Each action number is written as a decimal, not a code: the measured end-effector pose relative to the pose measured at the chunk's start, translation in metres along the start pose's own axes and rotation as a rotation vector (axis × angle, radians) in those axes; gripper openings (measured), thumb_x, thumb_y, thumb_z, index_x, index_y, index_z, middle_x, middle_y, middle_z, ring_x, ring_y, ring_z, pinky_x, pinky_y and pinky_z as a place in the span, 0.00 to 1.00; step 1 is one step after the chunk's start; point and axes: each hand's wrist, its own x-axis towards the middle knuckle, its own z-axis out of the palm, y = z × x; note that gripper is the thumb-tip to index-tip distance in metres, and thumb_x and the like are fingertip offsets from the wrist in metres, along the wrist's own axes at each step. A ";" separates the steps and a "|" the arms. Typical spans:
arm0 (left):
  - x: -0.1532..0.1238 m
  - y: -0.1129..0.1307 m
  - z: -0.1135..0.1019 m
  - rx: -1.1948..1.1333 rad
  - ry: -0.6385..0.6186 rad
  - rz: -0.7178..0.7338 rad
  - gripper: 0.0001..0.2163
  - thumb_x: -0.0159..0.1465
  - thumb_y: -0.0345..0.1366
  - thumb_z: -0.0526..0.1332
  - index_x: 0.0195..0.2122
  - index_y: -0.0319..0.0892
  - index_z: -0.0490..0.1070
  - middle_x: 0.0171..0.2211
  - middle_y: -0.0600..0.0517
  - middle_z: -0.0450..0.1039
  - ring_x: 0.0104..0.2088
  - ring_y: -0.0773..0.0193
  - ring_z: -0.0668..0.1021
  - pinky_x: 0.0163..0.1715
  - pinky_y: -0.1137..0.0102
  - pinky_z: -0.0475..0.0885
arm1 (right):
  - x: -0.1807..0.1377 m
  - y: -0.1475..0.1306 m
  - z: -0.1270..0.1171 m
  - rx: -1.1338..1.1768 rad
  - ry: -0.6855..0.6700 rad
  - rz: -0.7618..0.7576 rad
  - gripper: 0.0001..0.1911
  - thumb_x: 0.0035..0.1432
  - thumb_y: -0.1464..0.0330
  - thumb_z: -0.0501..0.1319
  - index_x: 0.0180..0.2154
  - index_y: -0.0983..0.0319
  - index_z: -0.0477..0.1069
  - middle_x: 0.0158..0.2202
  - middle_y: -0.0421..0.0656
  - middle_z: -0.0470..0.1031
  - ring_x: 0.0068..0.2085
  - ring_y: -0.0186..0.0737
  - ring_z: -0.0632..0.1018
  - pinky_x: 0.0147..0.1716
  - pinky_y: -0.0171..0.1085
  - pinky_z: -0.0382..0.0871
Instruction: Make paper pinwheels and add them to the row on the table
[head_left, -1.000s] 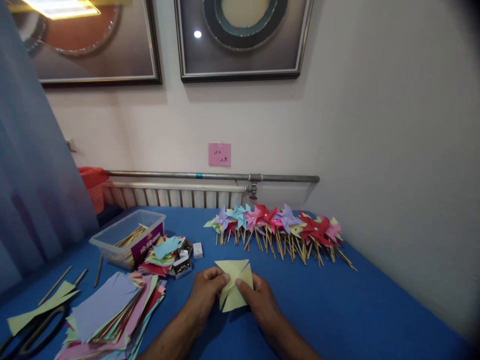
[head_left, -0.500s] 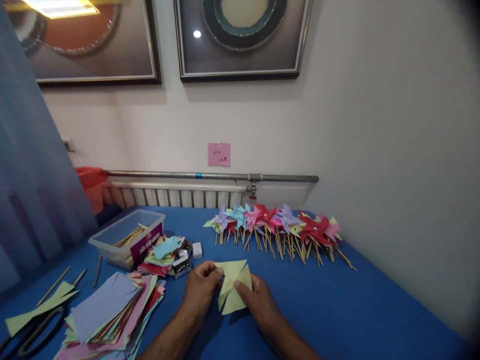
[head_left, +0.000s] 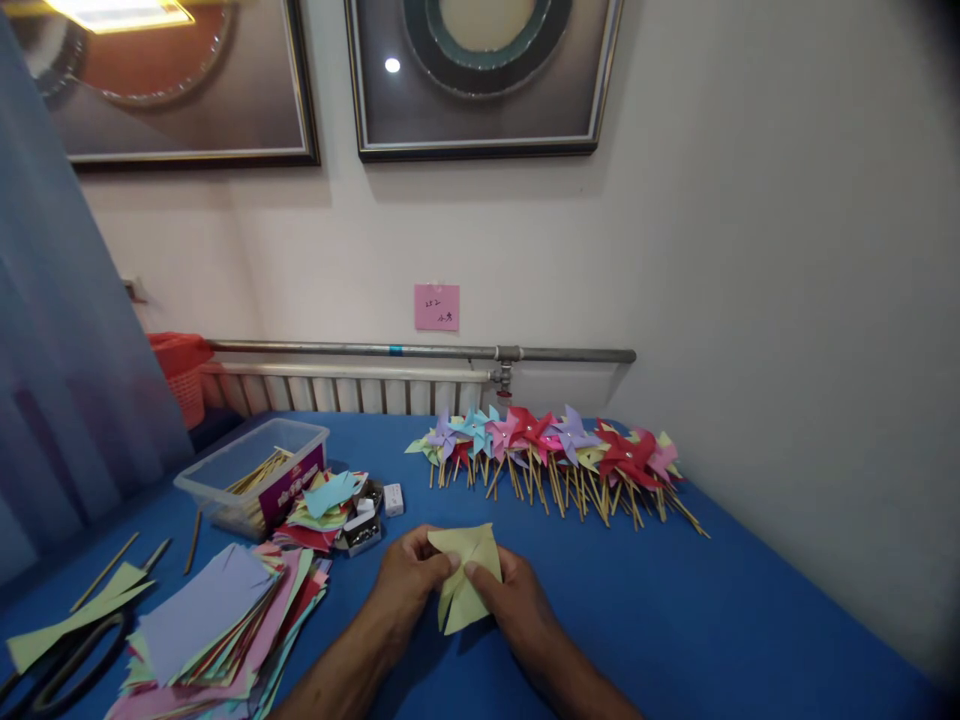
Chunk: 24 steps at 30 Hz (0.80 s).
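Between my hands, above the blue table, is a pale yellow paper square [head_left: 469, 595] with slits cut in from its corners. My left hand [head_left: 411, 575] pinches its left side, thumb lying on the paper near the centre. On the right side, my right hand [head_left: 517, 595] grips the paper, its thumb pressed close to the middle and fingers behind. The paper bends slightly between the two thumbs. Small open boxes of metal pins [head_left: 363, 530] and a pile of cut coloured paper pieces [head_left: 322, 505] lie just beyond my left hand.
Finished paper pinwheels on sticks [head_left: 532, 440] lie in a row at the back right. A clear plastic box [head_left: 255, 470] holds wooden sticks. A stack of coloured paper [head_left: 210, 620] and black-handled scissors [head_left: 90, 655] lie front left. A radiator [head_left: 352, 392] stands behind the table [head_left: 675, 620].
My left thumb has slid inward over the paper towards its centre. The paper's left part now bends more. The right hand has barely shifted.
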 end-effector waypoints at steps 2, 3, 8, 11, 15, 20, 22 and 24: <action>0.002 0.000 -0.001 -0.007 0.026 -0.009 0.18 0.43 0.39 0.73 0.34 0.37 0.75 0.23 0.51 0.75 0.22 0.67 0.71 0.25 0.72 0.64 | -0.001 -0.003 0.001 -0.016 -0.009 -0.001 0.22 0.55 0.57 0.64 0.45 0.67 0.79 0.31 0.46 0.82 0.31 0.44 0.79 0.31 0.38 0.73; 0.002 0.001 -0.002 0.002 0.049 -0.013 0.19 0.43 0.38 0.73 0.35 0.37 0.75 0.23 0.52 0.75 0.21 0.68 0.71 0.25 0.73 0.64 | -0.001 -0.005 0.001 -0.025 -0.012 -0.007 0.22 0.55 0.57 0.64 0.45 0.66 0.79 0.31 0.45 0.82 0.31 0.44 0.79 0.31 0.38 0.73; 0.001 0.018 -0.007 0.084 0.108 0.030 0.23 0.42 0.37 0.72 0.40 0.38 0.74 0.26 0.52 0.75 0.25 0.65 0.75 0.28 0.72 0.67 | -0.003 -0.010 -0.001 -0.084 -0.047 -0.031 0.18 0.56 0.58 0.63 0.41 0.65 0.79 0.32 0.44 0.81 0.31 0.43 0.77 0.31 0.36 0.71; -0.005 0.029 -0.008 0.298 0.041 0.117 0.20 0.45 0.34 0.69 0.41 0.39 0.75 0.31 0.50 0.77 0.32 0.61 0.77 0.33 0.70 0.69 | -0.006 -0.013 -0.003 -0.154 -0.087 -0.039 0.15 0.56 0.59 0.62 0.37 0.63 0.80 0.31 0.43 0.81 0.31 0.42 0.76 0.31 0.35 0.69; -0.014 0.035 -0.008 0.492 -0.089 0.125 0.14 0.50 0.30 0.64 0.39 0.40 0.77 0.32 0.51 0.78 0.33 0.61 0.76 0.33 0.71 0.68 | -0.007 -0.017 -0.006 -0.215 -0.104 -0.055 0.12 0.55 0.62 0.62 0.35 0.63 0.79 0.29 0.41 0.79 0.30 0.40 0.75 0.30 0.34 0.66; -0.014 0.031 -0.006 0.400 -0.169 0.090 0.08 0.51 0.30 0.63 0.33 0.40 0.76 0.27 0.53 0.75 0.28 0.65 0.73 0.29 0.72 0.65 | -0.007 -0.021 -0.006 -0.174 -0.089 -0.035 0.12 0.55 0.61 0.64 0.35 0.63 0.78 0.28 0.40 0.77 0.28 0.38 0.73 0.28 0.33 0.64; -0.011 0.029 -0.006 0.321 -0.133 0.070 0.08 0.49 0.31 0.65 0.32 0.40 0.76 0.26 0.53 0.75 0.27 0.65 0.73 0.29 0.72 0.65 | -0.006 -0.022 -0.006 -0.102 -0.058 -0.016 0.14 0.55 0.59 0.65 0.36 0.64 0.77 0.28 0.40 0.77 0.28 0.37 0.73 0.28 0.33 0.65; -0.007 0.028 -0.007 0.236 -0.078 0.050 0.09 0.46 0.32 0.67 0.30 0.39 0.76 0.25 0.53 0.76 0.25 0.65 0.73 0.28 0.72 0.65 | -0.004 -0.023 -0.007 0.016 0.023 0.002 0.17 0.54 0.55 0.68 0.35 0.63 0.75 0.27 0.39 0.75 0.27 0.36 0.72 0.28 0.33 0.66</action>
